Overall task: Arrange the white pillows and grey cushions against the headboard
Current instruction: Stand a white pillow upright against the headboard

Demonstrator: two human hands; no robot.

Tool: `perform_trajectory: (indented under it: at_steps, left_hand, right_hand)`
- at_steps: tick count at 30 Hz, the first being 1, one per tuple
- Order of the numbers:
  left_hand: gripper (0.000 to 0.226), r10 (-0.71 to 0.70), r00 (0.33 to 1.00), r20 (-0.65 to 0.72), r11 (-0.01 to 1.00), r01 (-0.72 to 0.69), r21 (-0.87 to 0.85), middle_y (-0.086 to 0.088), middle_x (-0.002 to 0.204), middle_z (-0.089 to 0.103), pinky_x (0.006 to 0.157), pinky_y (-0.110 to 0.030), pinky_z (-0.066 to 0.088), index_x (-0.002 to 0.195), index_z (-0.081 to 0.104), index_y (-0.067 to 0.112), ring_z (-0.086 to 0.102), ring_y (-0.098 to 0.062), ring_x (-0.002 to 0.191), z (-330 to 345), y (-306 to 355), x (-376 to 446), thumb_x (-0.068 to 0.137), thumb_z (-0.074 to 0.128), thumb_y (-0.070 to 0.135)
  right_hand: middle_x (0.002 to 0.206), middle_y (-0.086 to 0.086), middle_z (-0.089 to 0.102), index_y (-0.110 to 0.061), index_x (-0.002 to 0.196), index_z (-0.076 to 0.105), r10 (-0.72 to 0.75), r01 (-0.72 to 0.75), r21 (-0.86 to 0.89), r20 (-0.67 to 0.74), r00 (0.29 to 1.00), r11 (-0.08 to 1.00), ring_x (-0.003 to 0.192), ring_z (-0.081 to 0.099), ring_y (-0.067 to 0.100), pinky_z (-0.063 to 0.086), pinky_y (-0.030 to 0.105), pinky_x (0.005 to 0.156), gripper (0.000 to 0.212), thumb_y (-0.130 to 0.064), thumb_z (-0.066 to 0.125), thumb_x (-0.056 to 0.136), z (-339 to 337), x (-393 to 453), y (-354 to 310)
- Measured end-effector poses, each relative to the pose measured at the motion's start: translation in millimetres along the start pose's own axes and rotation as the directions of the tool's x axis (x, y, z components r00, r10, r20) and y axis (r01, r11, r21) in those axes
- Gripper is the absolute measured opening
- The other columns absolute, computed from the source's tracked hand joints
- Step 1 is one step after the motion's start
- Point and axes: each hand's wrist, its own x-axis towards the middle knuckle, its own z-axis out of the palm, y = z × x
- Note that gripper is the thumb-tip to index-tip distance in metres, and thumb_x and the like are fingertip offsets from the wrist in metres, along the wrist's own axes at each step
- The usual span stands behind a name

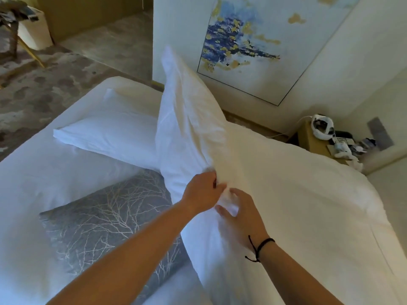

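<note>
A large white pillow (286, 190) fills the right half of the view, one corner raised high toward the wall. My left hand (201, 191) pinches a fold of its cover near the lower middle. My right hand (239, 213), with a black cord at the wrist, grips the same bunched fabric just beside it. A second white pillow (110, 133) lies flat on the bed to the left. A grey cushion (105, 225) with a pale branch pattern lies in front of it, partly under my left arm and the held pillow. The headboard is mostly hidden behind the pillows.
The white bed (28, 190) spreads to the left. A bedside table (312, 137) at the right holds a telephone, a headset and small clutter. A framed painting (264, 45) hangs on the wall above. A wooden stand (15, 29) and patterned carpet lie at far left.
</note>
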Motion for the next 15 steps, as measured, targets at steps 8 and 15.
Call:
perform_trajectory:
  at_steps: [8, 15]
  left_hand:
    - [0.052, 0.573, 0.748, 0.335, 0.546, -0.654, 0.524, -0.007, 0.149, 0.045, 0.111, -0.042, 0.032, 0.143, 0.046, 0.027, 0.039, -0.028, 0.137, 31.7, 29.8, 45.7, 0.092, 0.056, 0.022]
    - [0.087, 0.389, 0.75, 0.536, 0.209, -0.638, 0.741, -0.003, 0.164, 0.011, 0.119, -0.054, -0.005, 0.153, 0.018, 0.037, -0.001, -0.03, 0.151, 38.7, 40.9, 97.8, 0.083, 0.069, 0.046]
  right_hand:
    - [0.12, 0.003, 0.052, -0.02, 0.132, 0.041, 0.37, -0.374, -0.346, -0.08, 0.926, 0.861, 0.107, 0.055, 0.026, 0.046, 0.034, 0.08, 0.074, -0.059, 0.065, 0.075, -21.9, -23.1, 80.4]
    - [0.1, 0.002, 0.055, -0.016, 0.099, 0.057, 0.423, -0.441, -0.38, -0.135, 0.896, 0.813, 0.094, 0.057, 0.024, 0.046, 0.032, 0.073, 0.031, -0.046, 0.056, 0.089, -30.3, -21.5, 106.1]
